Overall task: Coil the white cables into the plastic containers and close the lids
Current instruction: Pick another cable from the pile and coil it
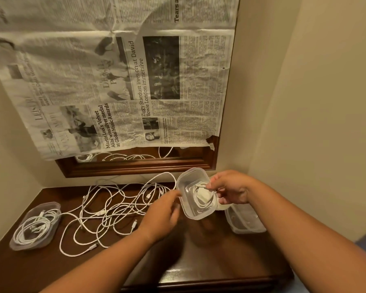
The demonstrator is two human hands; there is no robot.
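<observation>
Left hand [163, 212], blurred, grip unreadable, sat just left of the tilted container [188, 210] the right hand [230, 189] held above the desk [199, 267], pinning a coiled cable [201, 199] inside; loose cables [114, 210] lay farther left.

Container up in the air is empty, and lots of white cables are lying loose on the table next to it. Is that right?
Not quite. The container is not empty: a coiled white cable sits inside it, as the head view shows. Lots of white cables do lie loose on the table next to it.
</observation>
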